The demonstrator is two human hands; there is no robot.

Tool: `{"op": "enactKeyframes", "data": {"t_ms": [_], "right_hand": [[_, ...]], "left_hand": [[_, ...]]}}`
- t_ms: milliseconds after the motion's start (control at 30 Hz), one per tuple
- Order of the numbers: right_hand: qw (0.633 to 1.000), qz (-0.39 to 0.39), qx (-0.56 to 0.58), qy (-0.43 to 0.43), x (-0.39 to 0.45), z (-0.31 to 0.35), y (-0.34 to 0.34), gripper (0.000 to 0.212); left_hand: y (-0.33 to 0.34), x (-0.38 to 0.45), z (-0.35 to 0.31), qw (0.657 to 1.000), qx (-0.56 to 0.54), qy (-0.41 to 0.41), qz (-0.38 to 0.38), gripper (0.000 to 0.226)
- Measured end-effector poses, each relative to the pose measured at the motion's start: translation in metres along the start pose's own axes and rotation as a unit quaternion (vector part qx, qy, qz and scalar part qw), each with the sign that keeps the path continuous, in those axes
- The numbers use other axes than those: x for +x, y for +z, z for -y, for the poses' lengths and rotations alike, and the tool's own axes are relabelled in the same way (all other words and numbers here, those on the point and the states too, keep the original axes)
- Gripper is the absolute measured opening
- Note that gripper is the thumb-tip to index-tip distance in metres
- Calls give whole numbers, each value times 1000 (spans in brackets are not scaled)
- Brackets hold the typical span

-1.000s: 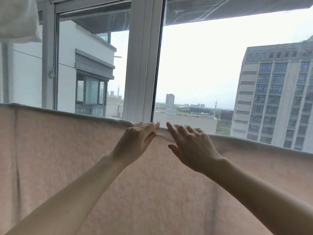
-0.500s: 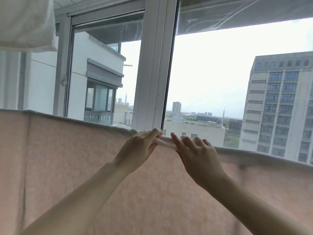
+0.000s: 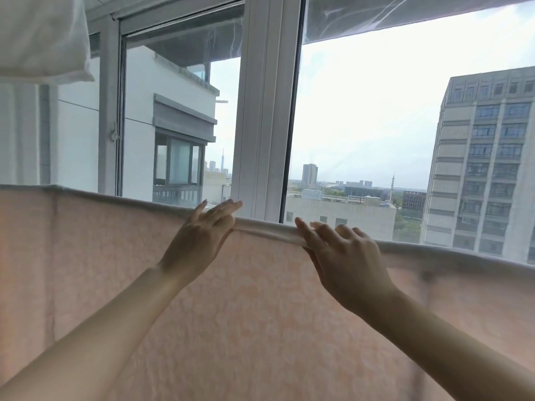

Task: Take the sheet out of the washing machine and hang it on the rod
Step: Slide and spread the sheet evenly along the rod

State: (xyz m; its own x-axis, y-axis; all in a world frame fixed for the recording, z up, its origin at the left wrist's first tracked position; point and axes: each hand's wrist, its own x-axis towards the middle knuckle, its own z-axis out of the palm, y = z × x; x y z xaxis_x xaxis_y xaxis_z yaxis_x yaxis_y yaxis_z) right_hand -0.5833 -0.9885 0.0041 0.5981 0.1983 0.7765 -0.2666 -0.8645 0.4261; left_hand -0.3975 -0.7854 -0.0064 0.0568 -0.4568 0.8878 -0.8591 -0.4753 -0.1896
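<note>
rod: hidden | on it: pink sheet (image 3: 260, 314) draped over

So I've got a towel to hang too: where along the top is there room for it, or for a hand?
The sheet covers the whole rod across the view, so no bare stretch shows. Between the left hand and right hand the folded edge is free. Above it, up to the white cloth, is open air.
</note>
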Motion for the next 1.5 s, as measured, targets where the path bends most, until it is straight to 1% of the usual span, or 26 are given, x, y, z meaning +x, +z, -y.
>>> {"op": "enactKeyframes", "data": {"t_ms": [67,133,200,300,367,467,567,700,867,967,1033,1133,1233,1300,1367,1500], "right_hand": [[1000,3,-2,-1,1,0,-1,46],[1000,-3,-6,1,0,3,-1,47],[1000,-11,-12,5,-1,6,-1,46],[1000,-14,-25,4,-2,9,-1,44],[999,-1,-31,7,0,9,-2,47],[998,47,-40,15,7,16,-2,59],[997,75,-37,3,20,27,-3,61],[996,79,12,-26,42,45,2,67],[995,89,-11,-53,76,74,22,71],[994,85,-38,-64,88,86,29,66],[993,84,-37,-73,91,89,32,59],[995,70,-18,-71,89,86,35,56],[996,62,-1,-61,86,80,35,55],[996,65,14,-59,85,76,33,56],[996,62,24,-53,82,73,31,59],[998,53,9,-45,76,66,31,64]], "left_hand": [[2,-5,0,1000,6,12,-7,13],[5,-8,4,1000,-10,-10,-1,24],[6,-9,7,999,-30,-33,13,25],[4,-7,6,998,-38,-46,25,30],[1,-5,5,998,-39,-48,22,28],[-2,-4,4,997,-51,-51,16,22],[-4,-4,2,997,-56,-54,12,23],[-2,-3,-1,996,-47,-78,10,23],[0,-2,-1,992,-34,-119,14,23],[-2,-1,1,992,-32,-122,13,21],[-3,-2,4,992,-28,-121,13,20],[-1,-1,8,994,-18,-105,12,17],[0,0,10,996,-14,-89,18,28],[-1,0,10,997,-2,-72,18,31],[-1,-1,10,999,8,-51,9,27],[-3,-3,26,999,21,-23,-9,19]]}}
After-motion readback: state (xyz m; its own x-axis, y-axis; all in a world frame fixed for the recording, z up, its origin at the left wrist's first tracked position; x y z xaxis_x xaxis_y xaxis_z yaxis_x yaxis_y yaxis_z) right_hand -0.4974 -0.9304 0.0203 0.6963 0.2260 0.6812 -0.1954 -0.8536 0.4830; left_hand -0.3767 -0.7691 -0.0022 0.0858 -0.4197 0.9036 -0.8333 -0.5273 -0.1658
